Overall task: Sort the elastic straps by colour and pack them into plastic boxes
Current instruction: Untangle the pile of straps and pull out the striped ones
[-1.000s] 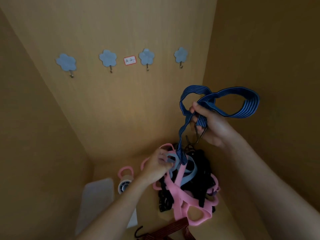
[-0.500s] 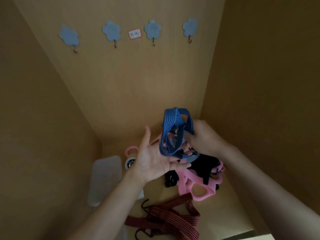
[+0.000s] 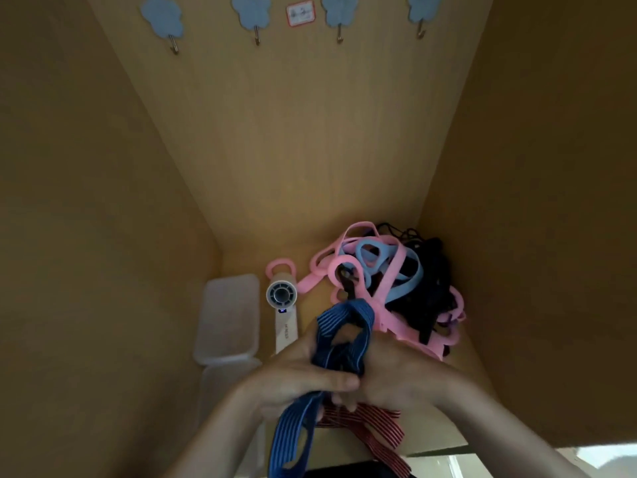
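Backdrop: wooden alcove; its back panel [image 3: 310,132] carries four blue flower hooks [image 3: 157,15] and a small red-edged card [image 3: 300,12]. The frame's top edge crops the hooks, and the card's print is unreadable.
Worktop [image 3: 431,432]: dim, with your forearms covering its near part.
Blue strap [image 3: 348,322]: bunched between your two hands above the worktop. One loop stands up past the knuckles, and a tail hangs down out of frame.
Left hand [image 3: 296,374]: fingers closed round the blue strap, thumb lying across the bundle.
Right hand [image 3: 400,377]: grips the same bundle from the other side; its fingers are mostly hidden behind the strap.
Red striped strap [image 3: 375,422]: on the worktop under your hands, only partly visible.
Pile [image 3: 389,281]: pink, pale-blue and black straps tangled in the far right corner; black ones hard to separate.
Plastic box [image 3: 229,315]: translucent, by the left wall; contents cannot be made out.
White fan [image 3: 284,305]: lies just beside the box.
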The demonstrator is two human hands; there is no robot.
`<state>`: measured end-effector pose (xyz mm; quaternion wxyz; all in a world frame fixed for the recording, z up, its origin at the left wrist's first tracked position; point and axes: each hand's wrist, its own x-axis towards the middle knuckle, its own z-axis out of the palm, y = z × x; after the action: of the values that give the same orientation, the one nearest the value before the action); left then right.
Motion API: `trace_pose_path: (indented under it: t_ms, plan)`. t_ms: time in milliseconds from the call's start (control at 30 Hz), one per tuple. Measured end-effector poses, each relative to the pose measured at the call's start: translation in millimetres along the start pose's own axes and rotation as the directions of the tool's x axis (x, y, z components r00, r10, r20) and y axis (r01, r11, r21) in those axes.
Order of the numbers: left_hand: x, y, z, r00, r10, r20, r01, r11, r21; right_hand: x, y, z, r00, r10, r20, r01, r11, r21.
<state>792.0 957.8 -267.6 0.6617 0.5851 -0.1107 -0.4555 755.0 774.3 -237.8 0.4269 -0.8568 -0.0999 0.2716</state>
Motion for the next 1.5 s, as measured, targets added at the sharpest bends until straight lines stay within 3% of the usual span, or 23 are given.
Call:
trace_pose_path:
  t_ms: [100,333,400,533,633,867,933,1000,1100,1200,1267,1400,1500]
  plan:
    - [-8.0,-4.2,-2.7,0.997,0.01,-0.079,-0.002,0.995,0.101,-14.6,6.3,10.6,0.996,-0.005,0.088,-0.022,0.954,0.298]
    - [-2.6,-10.0,-8.9,0.969,0.171,-0.176,-0.049,0.837,0.545,-44.5,67.9,11.7,0.998,0.022,0.064,-0.056,0.794,0.605]
    - [0.7,-14.3,-7.0,0.965,0.192,-0.181,-0.012,0.716,0.698,-53.2,85.2,6.2,0.997,0.071,0.005,-0.059,0.798,0.6]
    - [10.0,-34.5,2.7,0.963,0.231,-0.138,0.08,0.245,0.966,-60.4,110.1,1.2,0.965,0.226,-0.129,-0.09,0.754,0.65]
    - [20.5,-57.7,12.8,0.982,0.168,-0.085,0.069,0.097,0.993,-57.5,113.4,-5.5,0.914,0.332,-0.234,-0.104,0.747,0.657]
    - [26.4,-79.3,12.0,1.0,0.01,-0.015,0.013,0.117,0.993,-24.2,108.7,-33.4,0.835,0.35,-0.424,-0.107,0.86,0.499]
    - [29.6,-91.5,5.1,1.0,-0.014,0.007,-0.007,-0.011,1.0,-15.9,109.7,-44.6,0.755,0.373,-0.539,-0.145,0.897,0.417]
    - [30.7,-91.0,3.1,1.0,-0.019,-0.01,0.009,-0.059,0.998,-9.2,115.7,-56.3,0.635,0.338,-0.695,-0.194,0.94,0.28]
    - [29.6,-90.8,0.2,0.998,0.004,0.062,-0.062,0.075,0.995,3.0,129.7,-69.1,0.504,0.244,-0.828,-0.284,0.953,0.108]
    - [35.5,-80.6,-2.3,0.985,0.155,0.078,-0.102,0.155,0.983,18.6,132.9,-77.1,0.518,0.235,-0.823,-0.378,0.926,0.027]
    - [39.8,-71.6,0.1,0.989,0.13,0.068,-0.094,0.204,0.974,27.4,130.4,-77.7,0.54,0.214,-0.814,-0.393,0.919,-0.019]
    - [44.7,-69.4,-0.4,0.992,0.116,0.042,-0.062,0.175,0.983,32.0,123.0,-68.8,0.527,0.079,-0.846,-0.321,0.94,-0.113]
    - [39.4,-67.3,1.6,0.995,0.102,-0.018,0.001,0.167,0.986,23.0,120.3,-57.0,0.504,0.067,-0.861,-0.273,0.958,-0.085]
